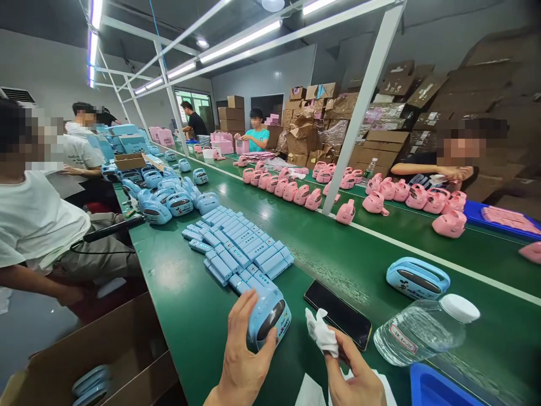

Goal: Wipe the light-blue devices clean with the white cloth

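- The left hand [243,361] gripped a blue device [268,317] at the green table's [338,248] near edge, fingers curled round its side.
- The right hand [353,378] pinched a white cloth [322,332] beside a black phone [338,313].
- Wiping seemed in hand; next, the cloth would need to meet the device's dark, possibly smudged face.

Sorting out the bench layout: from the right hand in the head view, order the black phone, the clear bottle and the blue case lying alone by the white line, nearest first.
From the right hand:
1. Black phone, just above it.
2. Clear bottle, lying to its right.
3. Blue case, beyond the bottle.
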{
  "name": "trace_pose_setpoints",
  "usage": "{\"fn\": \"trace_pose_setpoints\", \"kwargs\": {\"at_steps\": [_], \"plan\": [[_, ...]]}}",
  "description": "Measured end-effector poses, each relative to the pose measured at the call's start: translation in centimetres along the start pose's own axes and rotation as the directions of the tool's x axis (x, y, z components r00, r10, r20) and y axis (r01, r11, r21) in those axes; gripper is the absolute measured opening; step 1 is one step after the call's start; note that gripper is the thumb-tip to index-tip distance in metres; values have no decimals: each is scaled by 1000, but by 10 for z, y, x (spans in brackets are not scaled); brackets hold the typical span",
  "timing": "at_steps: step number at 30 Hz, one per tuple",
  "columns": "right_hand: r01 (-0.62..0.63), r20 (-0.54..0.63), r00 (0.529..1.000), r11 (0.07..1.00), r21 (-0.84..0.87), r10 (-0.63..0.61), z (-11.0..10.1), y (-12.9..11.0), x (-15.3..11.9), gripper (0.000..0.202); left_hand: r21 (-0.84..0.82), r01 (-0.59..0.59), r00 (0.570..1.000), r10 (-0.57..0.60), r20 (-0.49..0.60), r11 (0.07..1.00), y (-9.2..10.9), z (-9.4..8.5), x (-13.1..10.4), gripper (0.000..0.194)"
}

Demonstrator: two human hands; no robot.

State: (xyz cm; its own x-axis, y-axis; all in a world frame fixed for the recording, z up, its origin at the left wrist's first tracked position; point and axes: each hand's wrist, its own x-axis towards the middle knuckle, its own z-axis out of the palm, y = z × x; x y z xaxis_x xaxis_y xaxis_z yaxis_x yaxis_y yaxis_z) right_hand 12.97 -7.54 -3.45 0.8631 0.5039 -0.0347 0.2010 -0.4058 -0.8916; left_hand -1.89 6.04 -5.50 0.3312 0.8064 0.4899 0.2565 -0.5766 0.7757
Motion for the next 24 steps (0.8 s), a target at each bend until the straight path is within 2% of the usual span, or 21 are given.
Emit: {"fn": "trace_pose_setpoints", "kwargs": {"at_steps": [2, 5, 6, 8, 10, 12, 13, 14, 15, 17, 18, 19, 20, 22, 23, 24], "plan": [[40, 16, 999, 999, 23, -41, 9, 0, 5, 48, -92, 73, 997, -72, 12, 993, -1, 0, 0, 55], [199, -16, 980, 980, 6, -199, 27, 3, 13, 40, -141, 282, 947, -253, 197, 949, -2, 1, 0, 46], [276, -26, 961, 961, -6, -276, 36, 5, 14, 36, -176, 332, 929, -288, 233, 927, -2, 1, 0, 44], [420, -34, 907, 907, -19, -421, 54, 10, 11, 33, -296, 370, 921, -305, 243, 880, -3, 1, 1, 45], [564, -30, 825, 825, -16, -565, 73, 13, 1, 35, -392, 409, 910, -334, 246, 824, -3, 1, 4, 47], [719, -21, 695, 695, -1, -719, 85, 12, -11, 46, -453, 517, 856, -428, 291, 726, -1, 0, 7, 52], [783, -15, 622, 622, 12, -783, 87, 10, -15, 55, -501, 573, 819, -476, 320, 649, 2, -1, 9, 54], [841, -23, 541, 540, 20, -841, 86, 6, -17, 61, -560, 619, 779, -521, 349, 550, 6, -1, 10, 56], [874, -31, 486, 486, 11, -873, 81, 2, -17, 65, -622, 647, 740, -557, 376, 441, 10, -1, 11, 59], [876, -68, 475, 479, -60, -877, 65, -10, -12, 61, -707, 665, 669, -614, 420, 241, 22, 0, 13, 62], [864, -66, 487, 492, -109, -871, 55, -15, -8, 56, -726, 667, 630, -647, 430, 166, 28, 2, 13, 61], [888, -40, 436, 437, -145, -899, 46, -20, -5, 51, -736, 668, 591, -679, 436, 109, 34, 3, 14, 59], [921, 36, 360, 349, -174, -932, 38, -24, -3, 46, -738, 672, 556, -701, 446, 64, 40, 5, 16, 56], [974, 162, 173, 144, -173, -972, 23, -24, -1, 41, -735, 678, 519, -704, 485, -7, 51, 9, 20, 52], [980, 167, 137, 108, -170, -976, 16, -22, 0, 41, -734, 678, 520, -695, 497, -17, 56, 11, 23, 49], [967, 117, 201, 178, -182, -973, 9, -17, 2, 40, -730, 683, 528, -688, 498, -5, 62, 13, 26, 45]]}}
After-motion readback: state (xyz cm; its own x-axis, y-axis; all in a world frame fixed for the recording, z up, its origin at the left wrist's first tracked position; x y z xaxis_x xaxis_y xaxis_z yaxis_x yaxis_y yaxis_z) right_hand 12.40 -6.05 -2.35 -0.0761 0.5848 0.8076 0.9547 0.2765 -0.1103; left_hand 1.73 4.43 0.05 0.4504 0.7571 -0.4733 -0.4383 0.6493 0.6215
